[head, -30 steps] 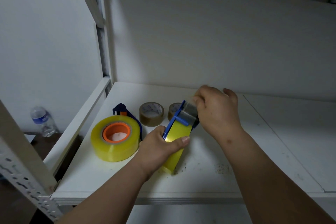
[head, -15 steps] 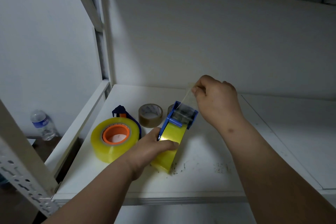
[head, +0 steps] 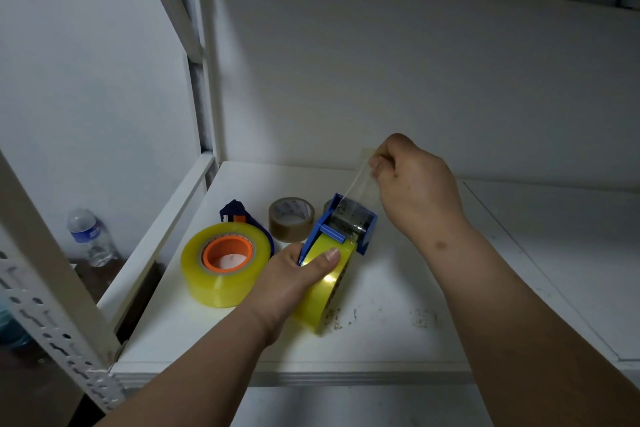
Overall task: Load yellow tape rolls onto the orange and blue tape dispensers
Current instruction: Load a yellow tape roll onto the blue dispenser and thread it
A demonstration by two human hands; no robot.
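White shelf board [head: 398, 340] holds my work: left hand [head: 294, 274] grips the yellow roll [head: 329, 288] in the blue dispenser [head: 349, 222], right hand [head: 415, 184] pinches its tape strip [head: 360, 177] upward. Beside it lie the orange-cored roll [head: 225, 263] and a brown roll [head: 291, 218].

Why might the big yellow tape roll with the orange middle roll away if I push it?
The yellow tape roll lies flat on the shelf, so it would probably slide, not roll. Stood on edge, its round shape would likely roll. It looks thickly wound, so probably heavy.
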